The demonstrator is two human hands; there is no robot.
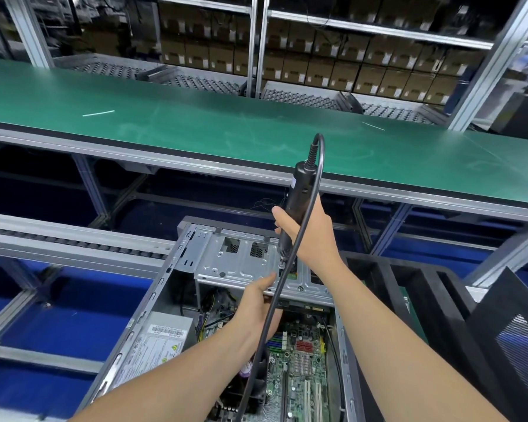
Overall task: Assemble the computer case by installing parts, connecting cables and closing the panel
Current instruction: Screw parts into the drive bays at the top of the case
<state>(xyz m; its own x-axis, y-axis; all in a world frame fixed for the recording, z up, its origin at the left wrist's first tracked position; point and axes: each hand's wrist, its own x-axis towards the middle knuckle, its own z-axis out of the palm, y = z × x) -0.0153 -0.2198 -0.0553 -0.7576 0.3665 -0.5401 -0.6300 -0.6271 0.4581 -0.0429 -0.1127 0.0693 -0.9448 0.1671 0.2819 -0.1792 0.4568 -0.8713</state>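
Green circuitry of the motherboard (299, 360) lies nearest, inside the open grey steel computer case (153, 303). Just beyond it, the left hand (256, 303) pinches the near lip of the silver sheet-metal drive cage (241, 260) and should brace it firmly. The right hand (308, 236), fingers wrapped round the black corded electric screwdriver (301, 184), holds it nearly upright with the tip on the cage top. It is best kept square to the screw. Farthest runs the green-matted counter (195, 123).
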